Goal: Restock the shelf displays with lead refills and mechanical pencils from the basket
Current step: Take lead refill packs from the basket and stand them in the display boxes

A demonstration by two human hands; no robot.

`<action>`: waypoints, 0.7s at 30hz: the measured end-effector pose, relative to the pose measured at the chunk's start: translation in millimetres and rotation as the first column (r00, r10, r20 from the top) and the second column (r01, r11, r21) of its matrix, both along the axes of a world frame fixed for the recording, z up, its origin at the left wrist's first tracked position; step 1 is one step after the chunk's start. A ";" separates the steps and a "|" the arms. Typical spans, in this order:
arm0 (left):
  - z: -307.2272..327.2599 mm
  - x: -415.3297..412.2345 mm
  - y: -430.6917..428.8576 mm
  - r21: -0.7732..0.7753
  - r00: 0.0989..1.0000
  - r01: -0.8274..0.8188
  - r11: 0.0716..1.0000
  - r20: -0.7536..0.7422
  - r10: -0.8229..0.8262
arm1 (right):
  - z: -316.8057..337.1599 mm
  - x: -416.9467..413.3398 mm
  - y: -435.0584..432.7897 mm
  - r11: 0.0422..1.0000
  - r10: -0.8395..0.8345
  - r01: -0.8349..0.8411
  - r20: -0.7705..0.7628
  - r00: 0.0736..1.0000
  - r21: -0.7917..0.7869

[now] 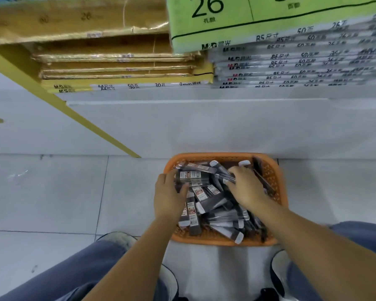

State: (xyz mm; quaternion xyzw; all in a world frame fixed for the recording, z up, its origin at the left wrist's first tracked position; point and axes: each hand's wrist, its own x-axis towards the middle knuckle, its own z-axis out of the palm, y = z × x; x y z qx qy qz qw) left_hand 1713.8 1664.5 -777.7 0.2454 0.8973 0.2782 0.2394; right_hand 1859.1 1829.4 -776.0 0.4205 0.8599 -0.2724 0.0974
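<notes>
Where the orange basket (278, 183) sits on the tiled floor (52, 192), just before the white shelf base (204, 127), it is heaped with dark refill packs (213, 205) (labels too blurred to read; pencils cannot be told apart from refills). Left hand (168, 194) at the heap's left edge, thumb and fingers curled round the end of a labelled pack (192, 176). Right hand (246, 187) on the heap further right, fingers bent down among slim packs; tips buried, so I cannot tell whether it grips anything. Forearms cover part of the basket. Above, stacked paper packs (291, 59), cut off at the top edge. Knees (74, 272) at bottom, perhaps crouching.
</notes>
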 end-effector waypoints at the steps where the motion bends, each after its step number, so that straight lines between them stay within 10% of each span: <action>1: -0.5 -2.6 3.1 0.002 0.998 0.038 0.999 -0.056 -0.038 | 2.0 3.5 0.2 0.999 -0.024 0.023 -0.045 0.999 -0.023; 9: -11.2 -24.0 41.7 -0.179 0.854 0.463 0.868 -0.171 -0.491 | 14.9 33.0 9.4 0.949 -0.234 0.182 -0.189 0.954 -0.259; 21: -1.5 -28.1 39.8 -0.216 0.933 0.312 0.925 -0.116 -0.342 | 28.2 24.5 6.8 0.820 -0.428 0.286 -0.199 0.882 -0.496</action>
